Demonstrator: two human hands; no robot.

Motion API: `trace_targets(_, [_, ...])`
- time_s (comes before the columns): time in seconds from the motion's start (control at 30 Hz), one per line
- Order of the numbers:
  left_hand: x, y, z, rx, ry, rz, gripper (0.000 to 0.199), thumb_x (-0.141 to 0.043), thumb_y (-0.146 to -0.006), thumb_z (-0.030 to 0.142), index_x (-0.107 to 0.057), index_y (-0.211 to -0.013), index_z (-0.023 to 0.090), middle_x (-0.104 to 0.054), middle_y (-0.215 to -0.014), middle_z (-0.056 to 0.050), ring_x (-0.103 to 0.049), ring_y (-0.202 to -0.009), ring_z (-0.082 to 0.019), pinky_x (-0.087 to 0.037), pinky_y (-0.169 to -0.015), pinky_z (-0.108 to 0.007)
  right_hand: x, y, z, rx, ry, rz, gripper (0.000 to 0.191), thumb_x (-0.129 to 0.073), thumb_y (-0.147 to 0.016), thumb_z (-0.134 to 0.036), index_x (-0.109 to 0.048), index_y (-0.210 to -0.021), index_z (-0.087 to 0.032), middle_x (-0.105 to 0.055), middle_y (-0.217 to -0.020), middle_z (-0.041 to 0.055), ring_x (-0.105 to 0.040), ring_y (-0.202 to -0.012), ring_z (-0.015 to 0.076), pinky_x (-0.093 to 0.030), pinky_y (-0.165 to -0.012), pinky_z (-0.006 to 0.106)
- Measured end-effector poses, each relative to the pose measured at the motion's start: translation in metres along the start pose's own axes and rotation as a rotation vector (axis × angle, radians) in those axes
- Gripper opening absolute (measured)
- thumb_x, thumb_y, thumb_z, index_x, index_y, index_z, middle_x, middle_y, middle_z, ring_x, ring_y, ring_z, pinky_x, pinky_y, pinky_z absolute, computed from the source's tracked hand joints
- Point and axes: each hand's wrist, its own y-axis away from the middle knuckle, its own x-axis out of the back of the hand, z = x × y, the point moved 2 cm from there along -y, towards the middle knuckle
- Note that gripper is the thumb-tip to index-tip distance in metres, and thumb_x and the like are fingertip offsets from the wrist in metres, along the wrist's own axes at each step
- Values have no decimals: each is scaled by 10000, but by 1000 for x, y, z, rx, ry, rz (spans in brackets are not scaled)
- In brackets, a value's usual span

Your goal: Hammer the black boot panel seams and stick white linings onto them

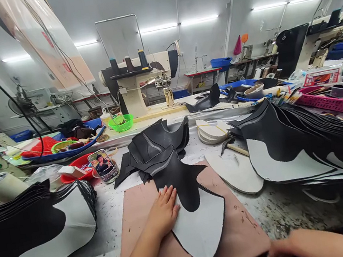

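Nearest me, my right hand (280, 248) is blurred beside the corner of the pink mat (244, 230); I cannot tell its grip. My left hand (165, 210) lies open on the black-and-white piece (203, 224), which rests on the mat between two stacks.

A curved black and pale grey cut piece (191, 202) lies flat on a pink mat (134, 222), its broad, pointed grey end towards the near edge, its black end reaching past the far edge.
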Motion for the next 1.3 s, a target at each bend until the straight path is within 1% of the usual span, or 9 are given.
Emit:
trace_targets(0.17, [-5,5,3,26,-12,5,598,-364,-889,457,-328,-1369,103,-289,-1442,-123,-226,-1333,-285,-252,-1076,-441,-33,-68,-58,421,-6,189,387,-396,-893,-228,-516,-1260,-208,-522,-1293,101,-482,-1176,229,-371,-993,362])
trace_targets(0.37, [-10,5,4,78,-30,32,654,-377,-872,473,-302,-1373,59,-251,-1446,-163,-213,-1338,-281,-236,-1082,-428,-86,-94,-54,710,16,-84,668,-423,-894,-501,-178,-1439,-202,-203,-1463,115,-118,-1353,257,-115,-1104,477])
trace_targets(0.47, [-15,4,2,78,-30,41,654,-363,-873,491,-314,-1371,69,-266,-1443,-157,-224,-1336,-276,-240,-1079,-421,-71,-75,-43,713,-67,-239,509,-463,-913,-313,-311,-1397,-271,-278,-1449,58,-179,-1344,230,-133,-1106,429])
trace_targets(0.53, [-18,4,0,74,-30,54,661,-354,-870,514,-322,-1370,83,-277,-1441,-150,-232,-1334,-274,-239,-1077,-424,-53,-68,-43,708,-135,-403,410,-476,-886,-193,-495,-1284,-293,-480,-1339,19,-406,-1246,196,-288,-1047,332])
trace_targets(0.6, [-21,3,-2,67,-30,74,684,-360,-857,547,-321,-1374,100,-278,-1443,-143,-226,-1337,-276,-232,-1078,-429,-33,-75,-48,605,-191,-398,327,-478,-865,-166,-620,-1142,-269,-659,-1101,2,-600,-1010,159,-432,-876,239])
trace_targets(0.77, [-26,2,-10,21,-30,139,780,-381,-806,636,-330,-1370,99,-291,-1436,-158,-246,-1329,-292,-248,-1071,-436,-6,-140,-66,210,144,356,444,-478,-884,-344,-436,-1323,-296,-646,-1025,75,-619,-865,222,-458,-734,311])
trace_targets(0.93, [-37,0,-27,-23,-91,448,757,-359,-828,603,-298,-1384,93,-309,-1430,-162,-278,-1315,-306,-336,-1022,-439,-1,-181,-67,150,307,442,440,-436,-882,-389,-456,-1308,-279,-671,-936,66,-622,-812,213,-441,-661,270])
trace_targets(1.1, [-49,-3,-39,-18,-79,600,696,-320,-874,511,-98,-1438,169,-255,-1465,-107,-259,-1327,-287,-390,-978,-459,56,-142,-24,-68,393,615,474,-344,-907,-333,-402,-1359,-201,-663,-871,133,-607,-787,241,-416,-691,314])
trace_targets(1.3, [-59,-6,-44,10,-44,404,574,-310,-870,536,-423,-1329,210,-308,-1441,-76,-310,-1303,-287,-413,-968,-452,129,-83,78,-613,464,623,461,-388,-897,-269,-408,-1350,-186,-637,-970,193,-616,-863,298,-417,-689,362])
